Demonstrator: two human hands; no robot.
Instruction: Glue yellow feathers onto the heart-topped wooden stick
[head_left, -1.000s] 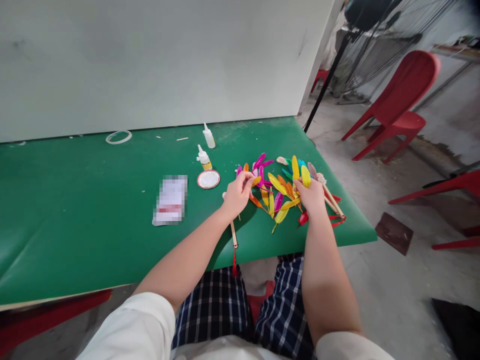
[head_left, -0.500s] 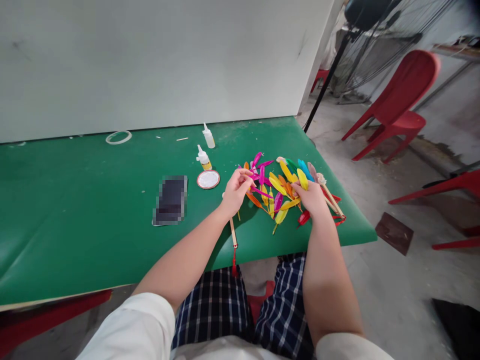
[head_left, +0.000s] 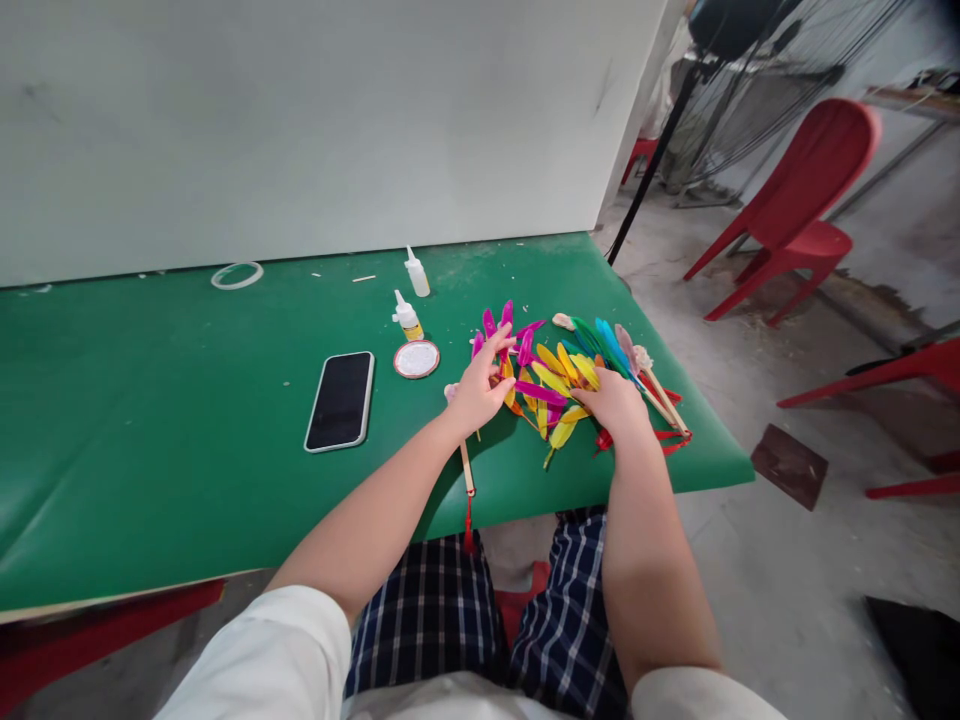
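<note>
I count two glue bottles (head_left: pixel 409 317), one phone (head_left: pixel 340 400), one round lid (head_left: pixel 417 358) centre frame, one white ring (head_left: pixel 237 274) upper left. Feathers (head_left: pixel 541 393) right of centre: overlapping pile, can't get a number. At least two red chairs (head_left: pixel 806 190), right side.

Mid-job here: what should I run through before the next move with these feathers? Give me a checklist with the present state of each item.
1. Both hands on the feather pile: ok. The left hand lies with fingers spread on the magenta feathers, and the right hand rests on the yellow ones.
2. Grip of the right hand: cannot tell. Its fingers are hidden from the camera.
3. Glue upright and apart from the hands: ok, for both the near glue bottle and the far glue bottle.
4. The phone flat and apart from the feathers: ok.
5. The tasselled stick fully on the table: not ok. Its red tassel hangs over the near edge, below the left wrist.
</note>
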